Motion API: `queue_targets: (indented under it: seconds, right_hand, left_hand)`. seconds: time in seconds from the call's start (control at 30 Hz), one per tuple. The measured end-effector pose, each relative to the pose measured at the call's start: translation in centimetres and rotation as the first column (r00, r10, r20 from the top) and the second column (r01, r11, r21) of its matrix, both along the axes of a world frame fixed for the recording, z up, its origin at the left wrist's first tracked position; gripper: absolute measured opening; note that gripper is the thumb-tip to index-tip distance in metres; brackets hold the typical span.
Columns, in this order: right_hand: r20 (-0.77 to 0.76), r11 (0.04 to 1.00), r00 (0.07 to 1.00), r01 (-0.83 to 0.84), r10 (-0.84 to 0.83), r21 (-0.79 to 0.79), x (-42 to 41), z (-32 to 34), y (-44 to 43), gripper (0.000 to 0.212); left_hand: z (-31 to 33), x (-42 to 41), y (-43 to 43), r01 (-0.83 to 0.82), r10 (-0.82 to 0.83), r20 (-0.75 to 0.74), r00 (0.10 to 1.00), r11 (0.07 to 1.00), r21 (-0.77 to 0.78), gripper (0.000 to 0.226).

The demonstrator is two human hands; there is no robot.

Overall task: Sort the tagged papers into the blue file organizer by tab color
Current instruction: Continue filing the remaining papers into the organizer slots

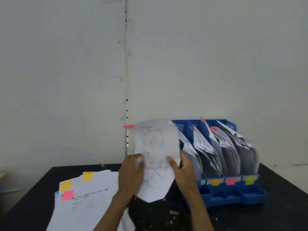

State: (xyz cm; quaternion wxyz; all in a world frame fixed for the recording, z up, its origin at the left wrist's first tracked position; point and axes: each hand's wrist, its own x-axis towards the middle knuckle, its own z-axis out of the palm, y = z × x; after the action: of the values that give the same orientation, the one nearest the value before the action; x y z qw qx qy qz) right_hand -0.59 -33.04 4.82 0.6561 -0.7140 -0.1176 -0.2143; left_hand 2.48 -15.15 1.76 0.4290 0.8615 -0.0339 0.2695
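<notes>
I hold a white sheet [156,147] upright above the black table, a pink tab [128,126] sticking out at its top left corner. My left hand [131,174] grips its lower left edge and my right hand [182,170] grips its lower right edge. Just right of the sheet stands the blue file organizer [233,192], its slots full of leaning papers. Yellow [215,182], pink [230,181] and green [249,180] labels mark its front. A loose pile of tagged papers [90,197] lies at the left, with yellow and pink tabs showing.
The black table [283,210] ends at a pale wall close behind the organizer. A vertical wall seam [126,64] runs down behind the held sheet. The table's left edge drops away beside the paper pile.
</notes>
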Motion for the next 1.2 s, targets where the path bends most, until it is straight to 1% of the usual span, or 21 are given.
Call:
queue_targets:
  seconds: [0.13, 0.2, 0.3, 0.37, 0.43, 0.47, 0.5, 0.57, 0.63, 0.7, 0.8, 0.83, 0.87, 0.9, 0.97, 1.03, 1.07, 1.1, 1.13, 1.17, 1.2]
  right_hand:
    - [0.132, 0.977, 0.968, 0.209, -0.212, 0.035, -1.9, 3.9, -9.1, 0.028]
    - [0.192, 0.943, 0.923, 0.327, -0.333, 0.064, -3.1, 5.3, -13.6, 0.022]
    - [0.245, 0.874, 0.839, 0.47, -0.486, 0.124, -4.7, 6.3, -18.9, 0.005]
    - [0.269, 0.799, 0.753, 0.577, -0.6, 0.168, -5.3, 6.6, -22.0, 0.005]
    - [0.265, 0.725, 0.675, 0.653, -0.689, 0.22, -5.6, 6.3, -24.1, 0.008]
    - [0.263, 0.697, 0.646, 0.673, -0.717, 0.246, -5.8, 6.3, -24.8, 0.01]
    - [0.271, 0.682, 0.626, 0.683, -0.731, 0.262, -5.8, 6.1, -25.3, 0.014]
    - [0.272, 0.667, 0.609, 0.687, -0.745, 0.288, -5.7, 5.9, -26.1, 0.016]
    - [0.277, 0.68, 0.621, 0.667, -0.733, 0.305, -5.5, 6.0, -25.8, 0.015]
    - [0.29, 0.682, 0.618, 0.668, -0.731, 0.298, -5.7, 5.9, -26.0, 0.014]
    - [0.344, 0.678, 0.59, 0.688, -0.731, 0.261, -5.8, 5.9, -25.5, 0.011]
    - [0.366, 0.668, 0.571, 0.703, -0.735, 0.244, -5.6, 5.8, -25.4, 0.01]
    - [0.382, 0.663, 0.561, 0.714, -0.734, 0.225, -5.3, 5.8, -24.9, 0.008]
    - [0.401, 0.651, 0.546, 0.733, -0.736, 0.197, -4.9, 5.7, -24.6, 0.009]
    - [0.448, 0.621, 0.513, 0.773, -0.733, 0.131, -3.7, 5.3, -24.0, 0.01]
    - [0.504, 0.594, 0.482, 0.801, -0.717, 0.079, -2.2, 4.5, -23.4, 0.008]
    - [0.522, 0.588, 0.477, 0.807, -0.707, 0.059, -1.3, 4.1, -23.0, 0.007]
    - [0.523, 0.578, 0.474, 0.815, -0.708, 0.043, -0.2, 3.5, -22.6, 0.013]
    - [0.51, 0.577, 0.486, 0.816, -0.71, 0.026, 0.8, 2.9, -22.2, 0.021]
    - [0.489, 0.588, 0.506, 0.809, -0.71, 0.017, 2.0, 2.1, -21.9, 0.027]
    - [0.467, 0.594, 0.517, 0.804, -0.717, 0.022, 3.1, 1.3, -21.5, 0.029]
  left_hand:
    - [4.6, 1.1, -9.6, 0.281, -0.281, 0.106, 0.954, 0.96, 0.01, 0.03]
    - [5.7, 1.7, -14.1, 0.373, -0.375, 0.161, 0.913, 0.927, 0.048, 0.03]
    - [6.8, 2.5, -19.3, 0.437, -0.437, 0.147, 0.887, 0.899, 0.035, 0.033]
    - [7.7, 3.9, -22.4, 0.348, -0.36, 0.155, 0.92, 0.932, 0.097, 0.034]
    - [8.8, 5.5, -24.3, 0.135, -0.175, 0.12, 0.977, 0.948, 0.288, 0.03]
    - [9.3, 6.2, -25.1, 0.063, -0.092, 0.054, 0.994, 0.914, 0.401, 0.029]
    - [9.8, 6.8, -25.8, 0.047, -0.04, -0.024, 0.999, 0.868, 0.494, 0.028]
    - [10.2, 8.3, -26.9, 0.078, -0.009, -0.128, 0.992, 0.834, 0.546, 0.026]
    - [10.2, 10.4, -26.8, 0.157, -0.093, -0.166, 0.982, 0.888, 0.432, 0.021]
    - [10.2, 11.9, -27.4, 0.305, -0.258, -0.185, 0.948, 0.905, 0.298, 0.02]
    - [11.3, 12.4, -28.1, 0.542, -0.512, -0.195, 0.837, 0.825, 0.16, 0.027]
    - [11.5, 12.6, -28.7, 0.593, -0.568, -0.218, 0.794, 0.803, 0.067, 0.028]
    - [11.8, 12.7, -28.7, 0.611, -0.609, -0.241, 0.755, 0.788, -0.077, 0.028]
    - [12.0, 13.0, -29.0, 0.605, -0.658, -0.277, 0.701, 0.753, -0.257, 0.029]
    - [11.9, 13.6, -29.5, 0.521, -0.739, -0.28, 0.613, 0.645, -0.559, 0.037]
    - [12.0, 14.2, -30.1, 0.467, -0.746, -0.227, 0.626, 0.592, -0.657, 0.036]
    - [11.9, 14.4, -30.2, 0.477, -0.735, -0.226, 0.639, 0.609, -0.633, 0.039]
    - [11.8, 14.7, -30.3, 0.466, -0.754, -0.228, 0.616, 0.582, -0.666, 0.045]
    - [11.6, 14.6, -30.4, 0.471, -0.73, -0.247, 0.638, 0.623, -0.625, 0.045]
    - [11.6, 14.7, -30.6, 0.455, -0.719, -0.274, 0.639, 0.64, -0.619, 0.036]
    - [11.7, 14.4, -30.8, 0.448, -0.669, -0.314, 0.674, 0.708, -0.546, 0.025]
